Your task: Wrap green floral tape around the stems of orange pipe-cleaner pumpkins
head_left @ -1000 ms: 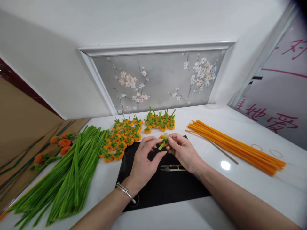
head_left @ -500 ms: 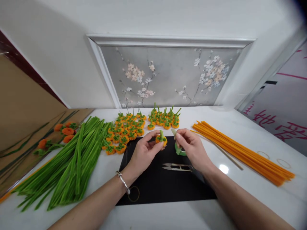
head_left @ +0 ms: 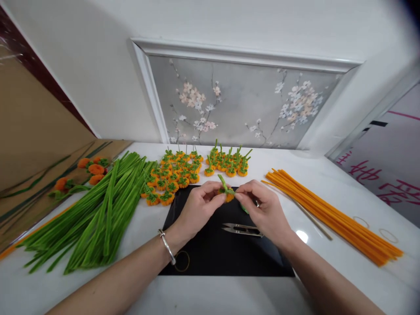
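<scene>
Between the thumb and fingers of my left hand (head_left: 200, 209) is a small orange pipe-cleaner pumpkin (head_left: 229, 197) with a green stem that leans up to the left. My right hand (head_left: 262, 210) pinches a short strip of pale green tape (head_left: 230, 191) against the base of that stem. Its fingertips almost meet those of the left hand, and they hide part of the tape. Behind the right fingers a green tape roll (head_left: 244, 208) shows only in part. Below the hands, thread snips (head_left: 243, 229) lie on a black mat (head_left: 216, 258).
Several finished-looking orange pumpkins (head_left: 173, 175) stand in rows at the back, some with tall green stems (head_left: 229, 164). A pile of green pipe cleaners (head_left: 95, 214) lies left, near orange flowers (head_left: 95, 168). On the right are orange pipe cleaners (head_left: 334, 214) and a thin stick (head_left: 313, 218).
My right hand has moved left and brought the tape strip onto the pumpkin's stem. The pumpkin has tilted in my left hand. The view has shifted slightly.
</scene>
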### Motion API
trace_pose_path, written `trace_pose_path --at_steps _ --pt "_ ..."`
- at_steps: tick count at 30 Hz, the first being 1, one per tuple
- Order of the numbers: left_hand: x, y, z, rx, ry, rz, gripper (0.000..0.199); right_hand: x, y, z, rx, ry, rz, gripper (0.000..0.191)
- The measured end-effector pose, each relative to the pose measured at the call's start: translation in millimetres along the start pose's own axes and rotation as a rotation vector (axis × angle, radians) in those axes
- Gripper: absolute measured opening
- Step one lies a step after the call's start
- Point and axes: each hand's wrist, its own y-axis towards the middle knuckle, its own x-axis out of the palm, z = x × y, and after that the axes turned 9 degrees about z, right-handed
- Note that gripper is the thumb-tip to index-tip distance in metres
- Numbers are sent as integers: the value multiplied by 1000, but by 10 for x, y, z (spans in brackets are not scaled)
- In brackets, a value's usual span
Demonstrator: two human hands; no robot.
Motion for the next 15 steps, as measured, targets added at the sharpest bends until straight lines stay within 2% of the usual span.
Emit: trace_pose_path --at_steps 8,15 --pt "27 5 -6 -70 -49 13 15 -14 11 -12 -9 -50 -10 8" --pt "31 -16 -23 -33 44 -3 18 1 -2 -6 11 -41 -9 10"
